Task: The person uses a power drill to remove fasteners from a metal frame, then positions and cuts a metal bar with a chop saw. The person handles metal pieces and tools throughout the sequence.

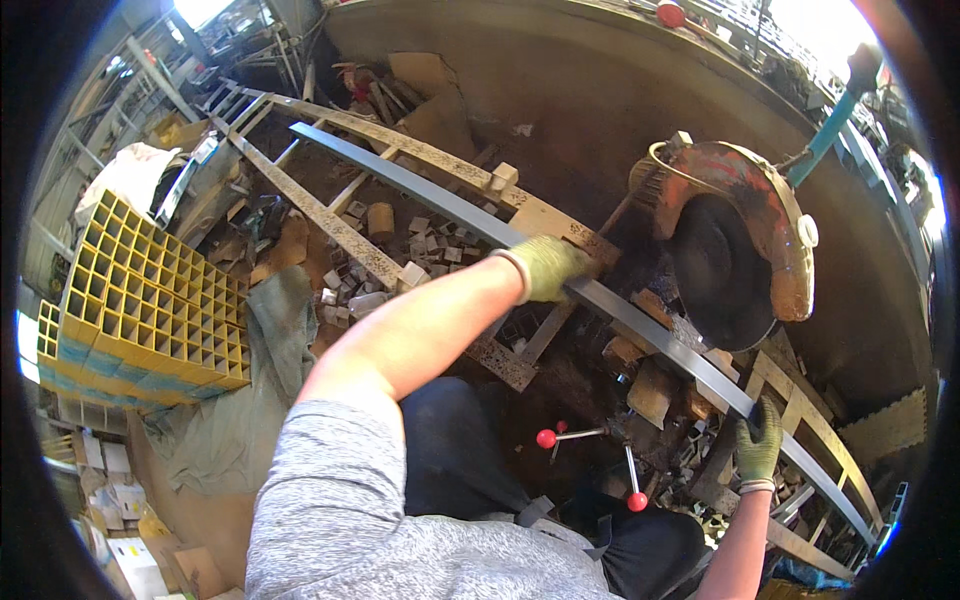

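Observation:
A long grey square metal tube (420, 190) runs slantwise from the far left to the near right. My left hand (550, 268), in a yellow-green work glove, is closed over its middle; the fingertips are partly hidden. Farther along, on the near right, my right hand (760, 440) in a matching glove has its fingers wrapped round the same tube. Just beyond the tube, between and behind my hands, hangs a cut-off saw's dark round disc (722, 265) under a worn red guard (740, 170). I cannot tell whether the disc is turning.
A pale ladder-like metal frame (340, 230) lies under the tube. Red-knobbed levers (590, 434) stand before my legs. Short tube offcuts (430, 240) litter the ground. Stacked yellow square tubes (150, 310) sit at left beside a grey-green cloth (280, 325). A turquoise handle (825, 135) rises behind the saw.

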`<state>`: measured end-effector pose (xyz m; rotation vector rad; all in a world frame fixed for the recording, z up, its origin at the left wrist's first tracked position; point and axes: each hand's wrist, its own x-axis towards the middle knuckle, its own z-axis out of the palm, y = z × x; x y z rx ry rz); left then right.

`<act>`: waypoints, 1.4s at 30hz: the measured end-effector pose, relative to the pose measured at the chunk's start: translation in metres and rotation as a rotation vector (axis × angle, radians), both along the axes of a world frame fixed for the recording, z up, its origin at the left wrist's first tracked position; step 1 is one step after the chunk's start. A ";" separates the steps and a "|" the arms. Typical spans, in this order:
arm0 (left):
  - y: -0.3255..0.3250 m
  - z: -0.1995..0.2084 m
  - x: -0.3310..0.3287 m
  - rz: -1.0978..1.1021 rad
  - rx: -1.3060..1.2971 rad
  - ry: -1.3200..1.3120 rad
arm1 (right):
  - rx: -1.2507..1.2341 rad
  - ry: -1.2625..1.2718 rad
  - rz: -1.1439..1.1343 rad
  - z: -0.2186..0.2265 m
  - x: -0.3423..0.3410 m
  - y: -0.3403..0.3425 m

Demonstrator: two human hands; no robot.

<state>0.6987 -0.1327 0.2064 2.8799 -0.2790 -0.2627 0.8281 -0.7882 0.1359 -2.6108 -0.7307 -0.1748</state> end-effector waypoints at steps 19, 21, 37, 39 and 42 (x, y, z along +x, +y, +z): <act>0.017 -0.002 -0.018 0.117 0.087 -0.050 | 0.123 0.109 0.094 0.006 -0.004 0.025; 0.022 -0.007 -0.019 0.173 0.221 0.000 | 0.128 0.110 0.084 0.010 -0.003 0.035; 0.186 -0.023 -0.059 0.438 0.191 0.006 | -0.127 0.031 0.018 0.013 0.004 0.036; 0.200 -0.027 -0.061 0.447 0.205 0.011 | -0.080 -0.027 0.082 0.012 0.003 0.035; 0.211 -0.031 -0.065 0.481 0.147 -0.054 | -0.139 -0.017 0.028 0.008 0.002 0.034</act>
